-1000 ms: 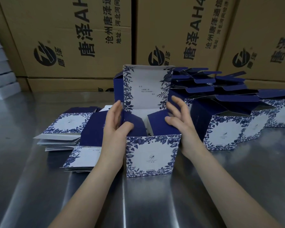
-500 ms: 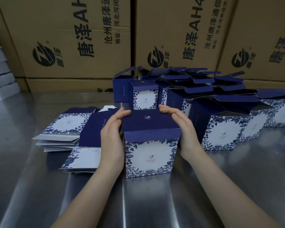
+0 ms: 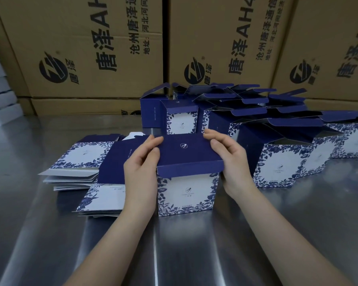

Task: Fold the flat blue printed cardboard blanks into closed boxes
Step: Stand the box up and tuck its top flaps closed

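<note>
Lid (image 3: pixel 186 150) down from upright, fingers (image 3: pixel 213 134) at its far corners (flap (image 3: pixel 190 172) untucked)

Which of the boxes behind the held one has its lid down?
The small box right behind the held box: its blue lid lies down over the top. The other boxes stand with flaps raised.

Left hand (image 3: pixel 141 172), right hand (image 3: pixel 234 162), both bare, bare forearms (image 3: pixel 116 240)
</note>
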Demonstrator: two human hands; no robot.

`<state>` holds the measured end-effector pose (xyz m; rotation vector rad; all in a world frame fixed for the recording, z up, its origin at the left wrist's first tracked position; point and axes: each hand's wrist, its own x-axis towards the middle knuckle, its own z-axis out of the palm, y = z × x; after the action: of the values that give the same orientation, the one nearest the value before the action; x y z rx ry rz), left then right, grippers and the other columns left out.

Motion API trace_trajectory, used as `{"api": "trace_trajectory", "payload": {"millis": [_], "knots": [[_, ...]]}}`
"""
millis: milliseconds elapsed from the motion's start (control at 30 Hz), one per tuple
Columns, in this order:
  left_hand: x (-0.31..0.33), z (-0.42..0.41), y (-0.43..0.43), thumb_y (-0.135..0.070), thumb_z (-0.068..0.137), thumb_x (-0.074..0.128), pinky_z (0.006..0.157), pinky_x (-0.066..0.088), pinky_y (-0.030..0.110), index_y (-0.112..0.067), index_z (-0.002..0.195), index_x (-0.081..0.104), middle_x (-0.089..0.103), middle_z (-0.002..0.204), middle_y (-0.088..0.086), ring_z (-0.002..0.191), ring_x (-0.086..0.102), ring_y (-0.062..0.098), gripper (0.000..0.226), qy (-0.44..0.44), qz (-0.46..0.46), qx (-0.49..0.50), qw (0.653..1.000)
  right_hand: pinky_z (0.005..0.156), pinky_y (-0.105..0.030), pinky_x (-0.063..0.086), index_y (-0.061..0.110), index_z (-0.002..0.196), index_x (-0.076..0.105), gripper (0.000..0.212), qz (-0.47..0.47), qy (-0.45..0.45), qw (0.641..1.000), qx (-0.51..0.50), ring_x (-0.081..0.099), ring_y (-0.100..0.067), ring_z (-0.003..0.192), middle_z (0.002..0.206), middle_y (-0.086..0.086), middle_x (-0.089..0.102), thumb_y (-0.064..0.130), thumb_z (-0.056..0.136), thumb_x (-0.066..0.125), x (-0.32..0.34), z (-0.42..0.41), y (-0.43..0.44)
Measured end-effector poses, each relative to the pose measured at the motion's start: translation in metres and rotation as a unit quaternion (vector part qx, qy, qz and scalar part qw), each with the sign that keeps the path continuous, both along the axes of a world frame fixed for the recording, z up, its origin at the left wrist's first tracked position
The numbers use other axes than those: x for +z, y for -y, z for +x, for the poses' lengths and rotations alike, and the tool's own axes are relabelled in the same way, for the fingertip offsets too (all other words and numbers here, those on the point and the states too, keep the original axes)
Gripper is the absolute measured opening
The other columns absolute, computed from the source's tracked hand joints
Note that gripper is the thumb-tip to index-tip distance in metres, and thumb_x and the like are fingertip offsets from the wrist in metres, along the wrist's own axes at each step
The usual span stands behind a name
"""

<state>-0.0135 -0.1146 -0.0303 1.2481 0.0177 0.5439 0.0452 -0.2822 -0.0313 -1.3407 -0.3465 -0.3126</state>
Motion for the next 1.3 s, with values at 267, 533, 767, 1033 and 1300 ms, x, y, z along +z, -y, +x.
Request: {"api": "trace_trajectory", "payload": {"millis": [267, 533, 767, 1033, 1300], "knots": [[0.007, -0.001, -0.004, -0.027, 0.094, 0.064, 0.108, 0.045, 0.036, -0.031, 0.094, 0.076, 0.060, 0.132, -0.019, 0.120, 0.057, -0.001, 0.013, -0.008, 0.074, -0.024, 0.997, 0.102, -0.030, 0.042, 0.030, 0.093, 0.077, 0.020, -0.112, 0.054, 0.991, 0.039, 0.056, -0.008, 0.119, 0.121, 0.004, 0.064, 0.028, 0.086, 0.058, 0.009, -0.007, 0.009], [0.006, -0.003, -0.002, -0.015, 0.088, 0.071, 0.111, 0.040, 0.036, -0.035, 0.104, 0.070, 0.047, 0.142, -0.017, 0.137, 0.041, -0.001, 0.026, 0.027, 0.210, -0.017, 0.977, 0.100, -0.027, 0.043, 0.032, 0.089, 0.078, 0.019, -0.171, 0.068, 0.981, 0.069, 0.047, 0.002, 0.126, 0.137, 0.009, 0.052, 0.015, 0.085, 0.069, 0.014, -0.012, 0.012], [0.002, -0.002, 0.002, -0.001, 0.087, 0.071, 0.093, 0.037, 0.003, -0.022, 0.091, 0.075, 0.070, 0.110, -0.011, 0.127, 0.054, 0.003, 0.022, 0.102, 0.325, 0.052, 0.939, 0.112, -0.040, 0.033, 0.032, 0.079, 0.078, 0.024, -0.175, 0.072, 0.980, 0.054, 0.045, -0.003, 0.131, 0.123, 0.011, 0.065, 0.009, 0.078, 0.077, 0.012, -0.014, 0.005], [0.000, 0.003, 0.015, -0.011, 0.082, 0.078, 0.093, 0.043, 0.012, -0.026, 0.085, 0.073, 0.071, 0.096, -0.017, 0.108, 0.061, -0.005, 0.016, 0.082, 0.246, 0.091, 0.961, 0.108, -0.020, 0.031, 0.027, 0.090, 0.073, 0.020, -0.166, 0.062, 0.984, 0.026, 0.041, 0.005, 0.131, 0.116, 0.012, 0.068, 0.009, 0.080, 0.075, 0.009, -0.014, -0.003], [-0.003, 0.004, 0.016, -0.021, 0.081, 0.079, 0.102, 0.039, 0.014, -0.041, 0.119, 0.058, 0.052, 0.141, -0.018, 0.128, 0.046, -0.008, 0.047, 0.044, 0.192, 0.091, 0.976, 0.107, -0.023, 0.036, 0.035, 0.103, 0.070, 0.027, -0.149, 0.043, 0.987, 0.031, 0.036, 0.015, 0.130, 0.122, 0.025, 0.058, 0.015, 0.086, 0.071, 0.006, -0.014, -0.005]]}}
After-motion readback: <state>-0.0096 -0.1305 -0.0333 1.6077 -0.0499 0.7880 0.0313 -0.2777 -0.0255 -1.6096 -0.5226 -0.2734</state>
